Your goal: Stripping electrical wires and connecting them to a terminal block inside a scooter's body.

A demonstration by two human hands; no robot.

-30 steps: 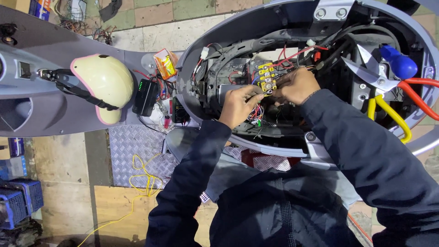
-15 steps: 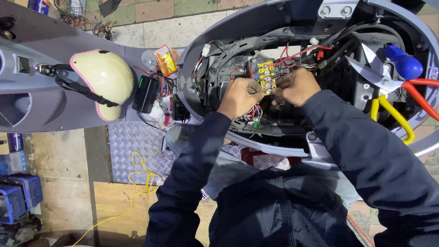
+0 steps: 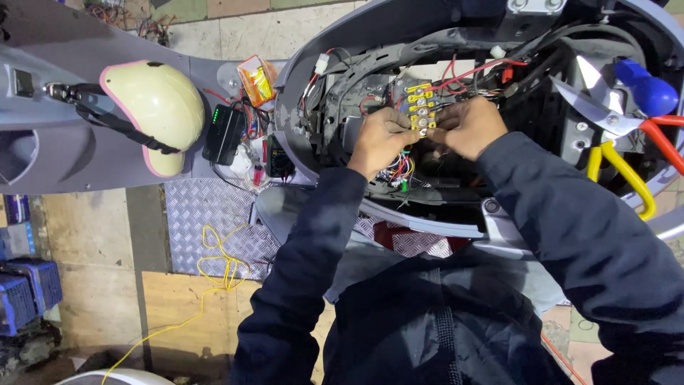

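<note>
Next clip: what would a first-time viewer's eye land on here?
Both hands, left hand and right hand, meet at a yellow terminal block amid tangled wires in the opened scooter body. At left, a cream helmet with a pink rim rests on a grey panel; at right lie yellow-handled shears.

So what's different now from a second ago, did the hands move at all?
Barely. The left hand and right hand have closed in, so their fingertips now meet at the yellow terminal block; before, they sat slightly apart. Nothing was picked up or let go. The cream helmet, the cutters and the yellow wire lie unchanged.
</note>
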